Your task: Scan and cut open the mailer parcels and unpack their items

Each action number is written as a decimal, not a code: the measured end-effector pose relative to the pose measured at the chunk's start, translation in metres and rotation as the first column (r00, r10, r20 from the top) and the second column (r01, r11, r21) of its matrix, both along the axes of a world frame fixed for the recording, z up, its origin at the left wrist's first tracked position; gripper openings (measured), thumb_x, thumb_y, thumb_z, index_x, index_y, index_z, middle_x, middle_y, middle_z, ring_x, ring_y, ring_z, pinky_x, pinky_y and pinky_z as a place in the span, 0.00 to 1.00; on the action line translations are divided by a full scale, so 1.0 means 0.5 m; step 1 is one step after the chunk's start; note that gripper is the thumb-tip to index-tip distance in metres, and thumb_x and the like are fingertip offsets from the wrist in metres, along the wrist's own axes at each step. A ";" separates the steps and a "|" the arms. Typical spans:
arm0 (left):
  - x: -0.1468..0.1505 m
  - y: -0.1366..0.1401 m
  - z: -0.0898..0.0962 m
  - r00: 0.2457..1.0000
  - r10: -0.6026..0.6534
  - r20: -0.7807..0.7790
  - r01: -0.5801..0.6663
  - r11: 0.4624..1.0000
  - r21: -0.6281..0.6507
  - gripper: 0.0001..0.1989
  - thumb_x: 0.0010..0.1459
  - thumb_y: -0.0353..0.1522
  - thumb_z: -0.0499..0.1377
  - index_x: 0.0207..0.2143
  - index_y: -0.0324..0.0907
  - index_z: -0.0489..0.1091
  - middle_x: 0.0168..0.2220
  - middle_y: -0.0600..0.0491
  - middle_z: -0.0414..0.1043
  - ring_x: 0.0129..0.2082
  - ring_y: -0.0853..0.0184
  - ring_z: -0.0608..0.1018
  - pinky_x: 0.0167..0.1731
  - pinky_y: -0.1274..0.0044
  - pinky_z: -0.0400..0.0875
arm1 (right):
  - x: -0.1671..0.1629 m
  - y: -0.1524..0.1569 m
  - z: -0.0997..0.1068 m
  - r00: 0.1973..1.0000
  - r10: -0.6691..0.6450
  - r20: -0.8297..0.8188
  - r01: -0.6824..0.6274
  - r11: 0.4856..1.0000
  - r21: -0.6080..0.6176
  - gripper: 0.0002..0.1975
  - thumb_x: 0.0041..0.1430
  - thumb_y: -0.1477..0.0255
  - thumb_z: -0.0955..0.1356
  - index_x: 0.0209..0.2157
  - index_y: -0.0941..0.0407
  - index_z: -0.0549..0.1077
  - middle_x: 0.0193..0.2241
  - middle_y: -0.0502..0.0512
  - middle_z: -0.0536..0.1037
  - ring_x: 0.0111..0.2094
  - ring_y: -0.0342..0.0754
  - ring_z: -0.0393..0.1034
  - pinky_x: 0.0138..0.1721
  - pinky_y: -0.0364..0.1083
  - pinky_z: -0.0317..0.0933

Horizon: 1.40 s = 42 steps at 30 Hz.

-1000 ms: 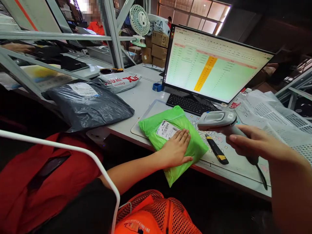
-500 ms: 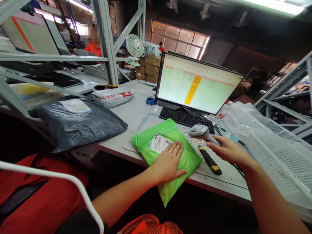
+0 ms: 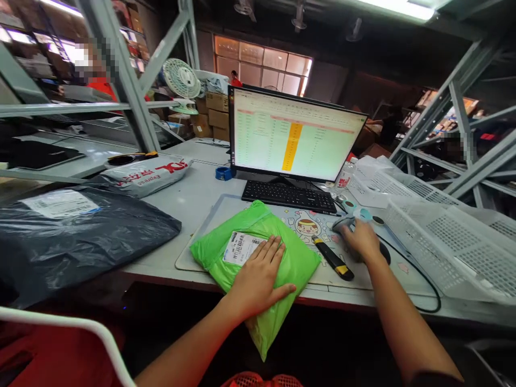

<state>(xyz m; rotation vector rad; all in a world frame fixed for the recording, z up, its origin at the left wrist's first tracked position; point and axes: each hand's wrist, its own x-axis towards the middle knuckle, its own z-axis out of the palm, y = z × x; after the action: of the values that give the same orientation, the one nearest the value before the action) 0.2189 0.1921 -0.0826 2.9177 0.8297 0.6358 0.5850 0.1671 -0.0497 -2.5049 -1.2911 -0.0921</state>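
My left hand (image 3: 258, 279) lies flat, fingers stretched out, on a green plastic parcel (image 3: 217, 250). Just beyond its fingertips is the parcel's white printed label (image 3: 237, 247), partly covered by the hand. The parcel rests on a cartoon desk mat (image 3: 288, 217), one corner hanging over the table's front edge. To the right, my right hand (image 3: 363, 239) is closed round a grey barcode scanner (image 3: 342, 223), low over the mat; most of the scanner's grip is hidden. A black and yellow utility knife (image 3: 332, 258) lies between the parcel and my right hand.
A monitor (image 3: 294, 137) and black keyboard (image 3: 288, 196) stand behind the mat. A dark grey parcel (image 3: 133, 226) and a white parcel (image 3: 149, 177) lie at left. White perforated baskets (image 3: 455, 252) flank the right side. The scanner's cable (image 3: 419, 269) curves across the mat's right end.
My right hand has lowered the barcode scanner from above the utility knife to the right part of the mat. My left hand stays flat on the green parcel. The view has turned slightly right.
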 end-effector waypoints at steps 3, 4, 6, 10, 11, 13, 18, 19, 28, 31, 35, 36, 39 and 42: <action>0.001 0.007 -0.006 1.000 -0.003 0.022 0.002 1.000 0.021 0.47 0.66 0.60 0.55 0.74 0.35 0.59 0.76 0.36 0.50 0.75 0.46 0.59 0.72 0.54 0.62 | -0.002 0.093 0.033 0.996 0.061 0.059 -0.062 0.998 0.018 0.30 0.74 0.65 0.59 0.70 0.67 0.63 0.66 0.73 0.69 0.66 0.63 0.63 0.68 0.55 0.56; 0.001 0.009 -0.007 1.000 -0.004 0.025 0.003 1.000 0.029 0.48 0.66 0.60 0.55 0.74 0.35 0.59 0.75 0.36 0.51 0.75 0.46 0.60 0.72 0.54 0.62 | -0.005 0.128 0.038 0.992 0.118 0.041 -0.117 0.993 -0.017 0.29 0.74 0.68 0.59 0.70 0.66 0.62 0.67 0.72 0.68 0.67 0.61 0.62 0.69 0.53 0.54; 0.000 0.011 -0.007 1.000 -0.004 0.019 0.003 0.999 0.041 0.48 0.67 0.60 0.54 0.73 0.34 0.59 0.75 0.37 0.52 0.75 0.47 0.61 0.72 0.55 0.62 | -0.014 0.193 0.038 0.982 0.188 -0.024 -0.190 0.977 -0.096 0.27 0.72 0.71 0.62 0.68 0.63 0.66 0.65 0.69 0.71 0.66 0.58 0.64 0.68 0.50 0.55; -0.002 0.012 -0.002 1.000 0.000 0.009 -0.001 0.999 0.039 0.48 0.67 0.60 0.55 0.73 0.32 0.59 0.75 0.37 0.53 0.75 0.48 0.61 0.72 0.56 0.62 | -0.026 0.271 0.014 0.982 0.154 -0.106 -0.173 0.965 -0.196 0.24 0.69 0.71 0.67 0.64 0.62 0.73 0.60 0.70 0.76 0.62 0.59 0.70 0.62 0.50 0.61; -0.003 0.011 -0.002 1.000 0.003 0.012 -0.004 0.999 0.033 0.48 0.66 0.59 0.55 0.73 0.32 0.59 0.75 0.37 0.53 0.75 0.48 0.61 0.72 0.56 0.62 | -0.027 0.279 0.007 0.985 0.136 -0.111 -0.156 0.966 -0.208 0.24 0.69 0.70 0.67 0.63 0.62 0.73 0.61 0.71 0.76 0.62 0.60 0.70 0.62 0.51 0.61; -0.003 0.011 -0.001 1.000 0.009 0.021 -0.009 1.000 0.021 0.48 0.66 0.59 0.57 0.73 0.33 0.58 0.75 0.38 0.53 0.75 0.48 0.61 0.72 0.57 0.61 | -0.028 0.287 -0.004 0.988 0.108 -0.112 -0.131 0.965 -0.229 0.24 0.69 0.68 0.68 0.62 0.63 0.74 0.61 0.74 0.75 0.62 0.61 0.70 0.61 0.52 0.62; -0.001 0.009 0.003 1.000 0.018 0.001 -0.018 1.000 -0.005 0.48 0.65 0.60 0.57 0.73 0.33 0.60 0.75 0.38 0.52 0.75 0.48 0.60 0.72 0.57 0.61 | -0.028 0.298 -0.010 0.992 0.091 -0.093 -0.111 0.961 -0.252 0.24 0.68 0.67 0.69 0.61 0.65 0.75 0.60 0.76 0.75 0.61 0.64 0.71 0.61 0.55 0.64; -0.001 0.008 0.004 1.000 0.023 -0.007 -0.023 1.000 -0.012 0.48 0.65 0.60 0.57 0.73 0.32 0.60 0.75 0.37 0.52 0.75 0.48 0.60 0.73 0.57 0.60 | -0.029 0.301 -0.009 0.991 0.095 -0.089 -0.115 0.961 -0.251 0.24 0.68 0.68 0.68 0.61 0.65 0.75 0.60 0.76 0.75 0.61 0.63 0.71 0.61 0.55 0.65; 0.001 0.009 0.012 0.999 0.017 0.044 -0.013 0.997 -0.073 0.46 0.66 0.57 0.60 0.72 0.33 0.60 0.75 0.36 0.55 0.75 0.48 0.60 0.73 0.56 0.59 | -0.067 0.314 0.025 0.983 0.152 -0.106 -0.176 0.941 -0.289 0.26 0.68 0.75 0.65 0.66 0.63 0.72 0.62 0.74 0.75 0.62 0.65 0.72 0.61 0.56 0.66; -0.040 -0.008 0.035 0.985 -0.077 0.152 0.079 0.997 -0.009 0.33 0.72 0.48 0.57 0.71 0.39 0.62 0.74 0.42 0.58 0.76 0.53 0.58 0.73 0.58 0.58 | -0.096 0.257 0.047 0.974 0.213 -0.075 -0.225 0.944 -0.241 0.27 0.70 0.71 0.63 0.69 0.60 0.69 0.62 0.72 0.75 0.63 0.63 0.72 0.61 0.54 0.65; -0.134 -0.035 0.026 0.967 -0.253 -0.006 0.253 0.964 0.079 0.53 0.54 0.56 0.71 0.75 0.52 0.56 0.77 0.48 0.52 0.78 0.43 0.50 0.74 0.47 0.45 | -0.121 0.094 0.012 0.949 0.313 -0.049 -0.316 0.926 -0.209 0.28 0.73 0.62 0.63 0.69 0.57 0.68 0.55 0.68 0.80 0.57 0.63 0.76 0.57 0.55 0.67; -0.154 -0.033 0.013 0.970 -0.235 -0.069 0.240 0.967 0.086 0.61 0.46 0.54 0.76 0.76 0.54 0.53 0.77 0.48 0.49 0.77 0.39 0.49 0.73 0.44 0.43 | -0.121 0.048 -0.013 0.949 0.311 -0.047 -0.314 0.923 -0.223 0.28 0.72 0.60 0.64 0.68 0.57 0.69 0.54 0.68 0.81 0.55 0.64 0.76 0.55 0.56 0.68; -0.190 0.004 -0.027 0.982 -0.133 -0.136 0.155 0.975 0.160 0.58 0.48 0.36 0.76 0.76 0.59 0.51 0.77 0.49 0.50 0.76 0.40 0.55 0.73 0.45 0.44 | -0.111 -0.070 -0.100 0.938 0.347 0.009 -0.340 0.924 -0.173 0.29 0.71 0.60 0.64 0.69 0.55 0.68 0.60 0.67 0.76 0.58 0.63 0.74 0.56 0.56 0.68; -0.196 0.064 -0.024 0.982 -0.181 0.061 0.161 0.956 0.244 0.38 0.60 0.30 0.64 0.72 0.55 0.63 0.69 0.50 0.68 0.70 0.51 0.69 0.71 0.57 0.59 | -0.103 -0.132 -0.155 0.923 0.383 0.037 -0.382 0.924 -0.027 0.28 0.71 0.65 0.61 0.69 0.58 0.68 0.56 0.67 0.77 0.58 0.62 0.72 0.59 0.59 0.68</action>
<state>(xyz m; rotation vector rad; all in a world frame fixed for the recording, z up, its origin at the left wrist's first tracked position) 0.1210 0.2241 -0.0946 3.1020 0.5155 0.8904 0.5335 0.1013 -0.1273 -2.2253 -1.7795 -0.0414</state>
